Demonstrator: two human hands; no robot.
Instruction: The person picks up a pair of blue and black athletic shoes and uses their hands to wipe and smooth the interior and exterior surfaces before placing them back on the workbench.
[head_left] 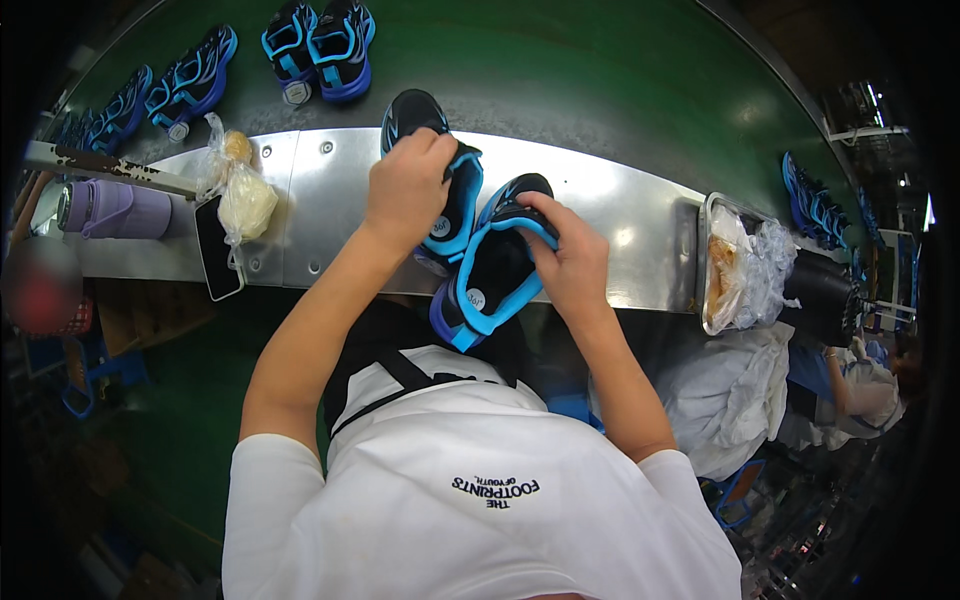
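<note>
Two black sneakers with bright blue lining and purple-blue soles are in front of me at the metal ledge (630, 210). My left hand (408, 190) is closed on the upper of the left sneaker (412, 108), whose toe points away from me. On the right sneaker (502, 268), my right hand (572, 250) pinches the tongue and collar edge between thumb and fingers. This shoe is tilted, so its opening and a round pale label on the insole face up. Its heel hangs past the ledge's near edge. My fingers hide part of both uppers.
Beyond the ledge runs a green belt (560, 70) with more sneaker pairs (318, 50) at left and right. On the ledge's left are a purple bottle (125, 208), a phone (215, 250) and bagged food (246, 203). A metal tray (712, 290) with plastic bags stands right.
</note>
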